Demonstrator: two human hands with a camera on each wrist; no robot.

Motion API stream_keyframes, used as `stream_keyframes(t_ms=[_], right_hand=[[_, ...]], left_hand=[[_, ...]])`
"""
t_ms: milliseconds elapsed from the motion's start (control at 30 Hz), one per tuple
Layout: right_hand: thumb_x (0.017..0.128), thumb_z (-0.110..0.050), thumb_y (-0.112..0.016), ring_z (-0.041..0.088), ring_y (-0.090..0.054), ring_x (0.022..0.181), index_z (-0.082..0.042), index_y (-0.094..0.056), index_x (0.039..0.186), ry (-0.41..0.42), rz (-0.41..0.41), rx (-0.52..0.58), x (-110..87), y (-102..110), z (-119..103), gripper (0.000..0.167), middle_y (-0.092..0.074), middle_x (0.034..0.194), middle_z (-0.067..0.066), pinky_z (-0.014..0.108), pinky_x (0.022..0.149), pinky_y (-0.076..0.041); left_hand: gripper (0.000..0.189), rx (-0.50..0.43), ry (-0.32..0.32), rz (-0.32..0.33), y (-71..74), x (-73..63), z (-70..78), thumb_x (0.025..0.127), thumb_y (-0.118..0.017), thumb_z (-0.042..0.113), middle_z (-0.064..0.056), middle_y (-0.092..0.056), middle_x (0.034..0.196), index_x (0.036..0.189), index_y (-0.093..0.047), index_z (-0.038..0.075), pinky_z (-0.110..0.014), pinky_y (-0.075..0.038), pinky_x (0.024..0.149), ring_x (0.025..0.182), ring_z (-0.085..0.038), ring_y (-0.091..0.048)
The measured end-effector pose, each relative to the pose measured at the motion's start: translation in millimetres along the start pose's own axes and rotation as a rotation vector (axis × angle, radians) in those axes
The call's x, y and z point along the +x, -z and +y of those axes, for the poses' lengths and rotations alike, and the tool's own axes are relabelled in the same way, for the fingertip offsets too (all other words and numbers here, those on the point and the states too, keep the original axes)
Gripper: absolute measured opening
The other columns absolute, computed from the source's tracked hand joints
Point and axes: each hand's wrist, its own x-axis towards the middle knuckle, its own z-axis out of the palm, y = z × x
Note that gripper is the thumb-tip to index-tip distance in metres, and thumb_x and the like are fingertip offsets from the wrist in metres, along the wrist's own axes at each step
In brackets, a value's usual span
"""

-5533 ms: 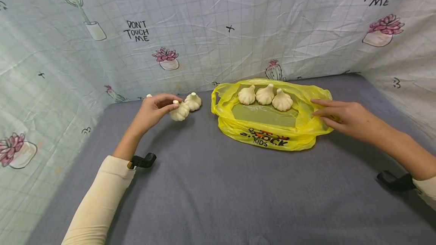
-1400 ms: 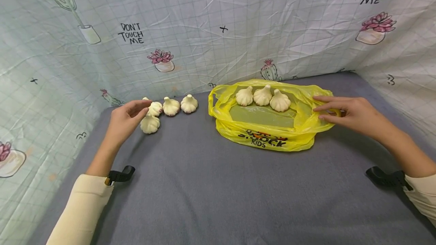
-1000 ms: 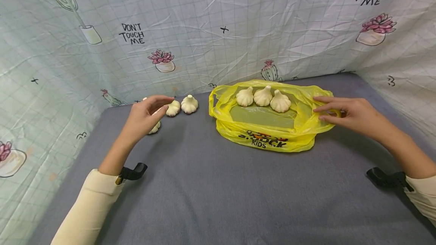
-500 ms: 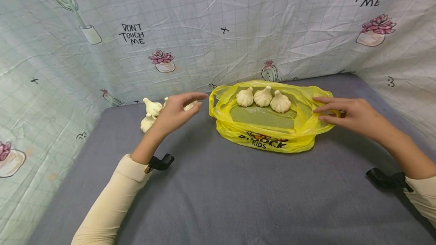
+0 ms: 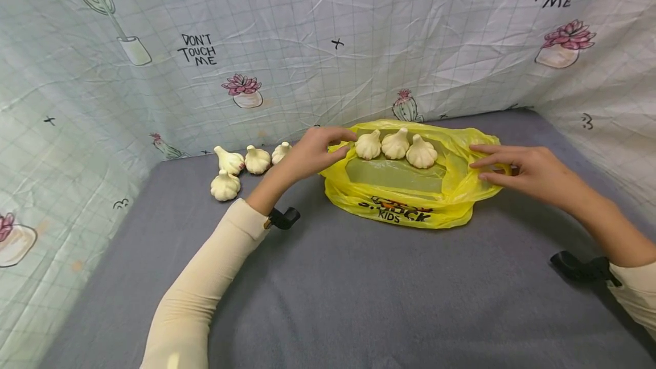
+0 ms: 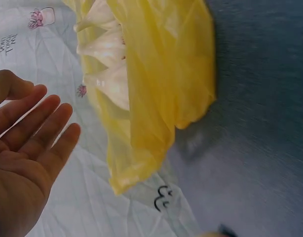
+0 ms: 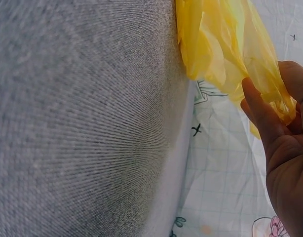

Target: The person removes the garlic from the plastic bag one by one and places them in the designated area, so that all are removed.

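My L hand (image 5: pixel 315 150) is over the left end of the yellow bag (image 5: pixel 345 198), fingers relaxed & loosely spread, thumb apart from them, nothing held. My R hand (image 5: pixel 538 169) has the bag's right end pinched btwn thumb & fingers. Three garlic bulbs (image 5: pixel 395 144) sit inside along the far side, necks up; the leftmost is just beside my L fingertips, not touching AFAICT. Four loose bulbs (image 5: pixel 225 186) are on the bench (image 5: pixel 359 295) to the left, one part-hidden by my L hand.

Step in hand is prob. a pick from the bag w/ L. To do it well IMO: clear the near-left rim so thin plastic doesn't snag, come at the leftmost bulb from above, thumb & index either side of its round body, then lift straight up b/c a sideways drag could knock the middle one. R pinch: light, just enough to steady the mouth; pulling hard could slide everything.
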Motion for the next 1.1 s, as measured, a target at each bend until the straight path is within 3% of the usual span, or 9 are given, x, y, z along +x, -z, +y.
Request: stream_keyframes(t_ms=[233,567,733,1100], right_hand=[[0.078,-0.002,-0.086,-0.003,-0.045,0.060,-0.016,-0.080,0.109,0.003,0.001,-0.005,0.8,2,-1,0.035,-0.059,0.137,-0.022,0.015,0.054,-0.038],[0.080,-0.004,-0.085,-0.002,-0.044,0.059,-0.017,-0.080,0.112,-0.029,-0.013,-0.005,-0.1,2,-2,0.035,-0.059,0.138,-0.022,0.015,0.054,-0.037],[0.080,-0.004,-0.084,-0.001,-0.045,0.060,-0.018,-0.079,0.113,-0.051,-0.026,-0.003,-0.7,1,-3,0.036,-0.060,0.139,-0.017,0.016,0.054,-0.037],[0.080,-0.005,-0.085,-0.001,-0.043,0.060,-0.018,-0.079,0.112,-0.064,-0.035,-0.019,-1.4,0,-2,0.036,-0.065,0.137,-0.004,0.016,0.054,-0.036]], left_hand=[[0.034,0.023,0.034,-0.093,-7.9,38.7,-1.6,0.105,-0.056,0.015,-0.007,-0.064,0.137,0.137,-0.063,0.006,-0.041,-0.047,0.107,0.127,-0.024,-0.060],[0.034,0.028,0.090,-0.136,-16.6,73.9,-6.1,0.103,-0.056,0.013,-0.007,-0.065,0.136,0.135,-0.063,0.007,-0.034,-0.047,0.106,0.126,-0.023,-0.061],[0.030,0.009,0.106,-0.164,-18.0,83.0,-8.7,0.103,-0.057,0.012,-0.007,-0.068,0.131,0.131,-0.066,0.007,-0.032,-0.048,0.103,0.124,-0.020,-0.062],[0.027,-0.031,0.111,-0.193,-19.9,86.0,-12.6,0.105,-0.058,0.015,-0.009,-0.070,0.126,0.126,-0.069,0.005,-0.031,-0.051,0.098,0.116,-0.021,-0.066]])
